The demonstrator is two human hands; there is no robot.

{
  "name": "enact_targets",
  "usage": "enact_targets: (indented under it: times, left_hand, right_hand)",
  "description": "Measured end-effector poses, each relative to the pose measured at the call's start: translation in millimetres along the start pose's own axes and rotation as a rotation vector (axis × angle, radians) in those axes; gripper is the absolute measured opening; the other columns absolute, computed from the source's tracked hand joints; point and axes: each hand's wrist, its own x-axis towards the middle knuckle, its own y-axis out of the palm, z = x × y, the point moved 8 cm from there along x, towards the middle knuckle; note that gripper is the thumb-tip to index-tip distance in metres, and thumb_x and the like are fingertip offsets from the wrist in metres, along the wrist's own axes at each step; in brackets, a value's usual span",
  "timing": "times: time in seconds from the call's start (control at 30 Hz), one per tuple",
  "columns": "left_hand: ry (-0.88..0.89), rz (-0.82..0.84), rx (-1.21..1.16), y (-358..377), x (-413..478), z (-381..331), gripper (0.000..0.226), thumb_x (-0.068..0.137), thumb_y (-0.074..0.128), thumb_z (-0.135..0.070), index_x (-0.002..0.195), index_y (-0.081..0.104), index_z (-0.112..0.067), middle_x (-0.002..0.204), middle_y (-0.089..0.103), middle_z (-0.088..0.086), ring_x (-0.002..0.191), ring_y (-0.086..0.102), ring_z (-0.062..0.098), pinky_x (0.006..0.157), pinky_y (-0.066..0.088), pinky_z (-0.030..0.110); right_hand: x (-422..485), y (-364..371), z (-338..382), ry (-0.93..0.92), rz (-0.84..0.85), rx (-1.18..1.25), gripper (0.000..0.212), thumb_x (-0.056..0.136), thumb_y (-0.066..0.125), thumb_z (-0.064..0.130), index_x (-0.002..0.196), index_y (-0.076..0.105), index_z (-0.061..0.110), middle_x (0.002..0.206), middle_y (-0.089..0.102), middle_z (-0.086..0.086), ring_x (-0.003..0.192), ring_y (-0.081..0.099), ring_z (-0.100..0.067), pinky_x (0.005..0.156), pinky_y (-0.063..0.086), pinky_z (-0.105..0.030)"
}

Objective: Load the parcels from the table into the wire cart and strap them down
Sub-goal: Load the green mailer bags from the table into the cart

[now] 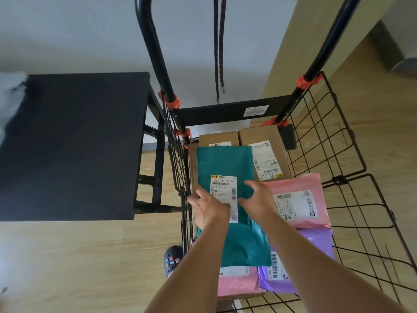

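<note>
- Head view, the load: the teal mailer [225,168] lies on top of the pile inside the wire cart [214,115], close to its left wall. Its far end overlaps 2 cardboard boxes [264,136]. A pink mailer [297,199] and a purple mailer [320,245] lie just beside it on the right.
- Head view, the hands: the left hand [209,210] rests on the mailer's label with its fingers spread fairly straight, pressing and holding nothing. The right hand [259,196] arches over the mailer's right part, thumb and fingers bent toward each other. I cannot tell whether it pinches a fold or only presses.
- Head view, the straps: 2 dark straps [216,53] hang down from above, ends loose and well apart from the parcels, so strapping looks not yet begun.
- Head view, the risks: the soft, slick mailer sits on uneven boxes and bags, so it may slide once the hands lift. A strap drawn over squashy bags could go slack. Its loose ends might snag in the mesh.
</note>
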Motion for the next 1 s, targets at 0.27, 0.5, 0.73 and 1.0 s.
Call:
enact_targets:
  times: [0.27, 0.5, 0.73, 1.0]
  left_hand:
    - [-0.041, -0.037, -0.091, -4.8, 6.1, 10.5, 0.078, 0.081, 0.074, -0.021, 0.139, 0.023, -0.023, 0.128, 0.040, 0.011, 0.079, 0.047, 0.020, 0.062, 0.044, 0.032]
    - [0.023, -0.057, -0.207, -11.0, 12.0, -14.6, 0.071, 0.083, 0.061, -0.008, 0.143, 0.023, -0.020, 0.136, 0.037, 0.015, 0.100, 0.057, 0.031, 0.073, 0.050, 0.036]
    - [0.009, -0.025, -0.059, -2.7, 18.9, -16.3, 0.080, 0.084, 0.070, -0.014, 0.146, 0.019, -0.021, 0.142, 0.031, 0.015, 0.120, 0.050, 0.030, 0.080, 0.051, 0.039]
    - [0.064, -0.069, -0.046, -9.6, 10.2, -21.8, 0.077, 0.085, 0.068, -0.018, 0.145, 0.019, -0.020, 0.142, 0.032, 0.013, 0.114, 0.054, 0.029, 0.075, 0.052, 0.038]
  right_hand:
    - [1.8, 4.8, 3.1, 0.019, -0.029, 0.048, 0.056, 0.086, 0.064, 0.006, 0.140, 0.050, 0.010, 0.139, 0.054, -0.007, 0.122, 0.054, -0.022, 0.087, 0.040, -0.025]
    - [17.0, -11.7, 19.0, -0.014, -0.090, 0.180, 0.050, 0.087, 0.062, 0.009, 0.137, 0.055, 0.013, 0.135, 0.058, -0.005, 0.116, 0.057, -0.019, 0.093, 0.045, -0.028]
    - [26.2, -0.2, 6.5, 0.056, -0.018, 0.186, 0.051, 0.089, 0.062, 0.008, 0.138, 0.053, 0.010, 0.139, 0.056, -0.006, 0.093, 0.055, -0.011, 0.078, 0.041, -0.021]
    - [25.8, -11.3, 3.5, 0.051, -0.102, 0.143, 0.047, 0.088, 0.063, 0.010, 0.134, 0.057, 0.015, 0.141, 0.050, -0.003, 0.071, 0.057, -0.006, 0.047, 0.034, -0.009]
